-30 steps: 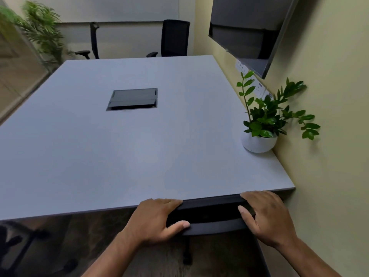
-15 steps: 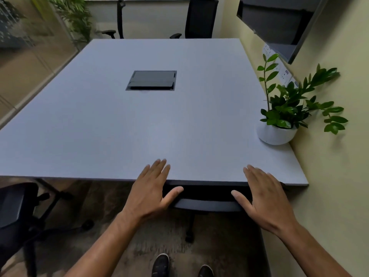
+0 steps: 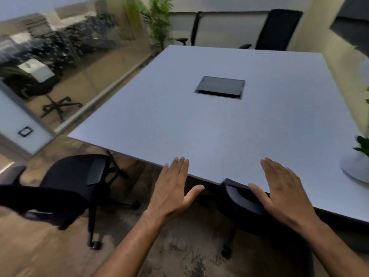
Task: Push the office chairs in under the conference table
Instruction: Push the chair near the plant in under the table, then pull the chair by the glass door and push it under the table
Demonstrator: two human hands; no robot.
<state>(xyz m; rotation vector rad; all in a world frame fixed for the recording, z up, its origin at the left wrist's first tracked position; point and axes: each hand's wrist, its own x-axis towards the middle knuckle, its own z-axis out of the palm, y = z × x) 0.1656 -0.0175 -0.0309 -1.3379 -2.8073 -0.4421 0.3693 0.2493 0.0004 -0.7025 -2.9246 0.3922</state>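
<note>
Two chairs mattered on your side of the table [image 3: 229, 136] at this moment. One chair [image 3: 242, 198] sat directly in front of you, its curved back tucked against the near table edge, so I would judge it as good as pushed in. The other chair [image 3: 69, 182] stood off to your left, its seat clear of the table and its back turned toward you, not yet pushed under.

What could have gone wrong started with that left chair. It stood at an angle to the table edge, so a straight shove would likely have knocked an armrest against the edge or swung the chair sideways on its castors. The rug under both chairs looked uneven in tone, and I judged a castor might drag on it. A hard push on the near chair risked jolting the table and shaking the white plant pot [image 3: 357, 168] near the right edge.

Your left hand [image 3: 173, 192] hovered over the near table edge, palm down, fingers straight and together, thumb splayed toward the near chair. Your right hand [image 3: 279, 196] was spread flat as well, with its thumb lying on or just above the chair back; I could not tell whether it touched. Neither grip closed on anything. Both forearms reached forward, roughly parallel.
</note>
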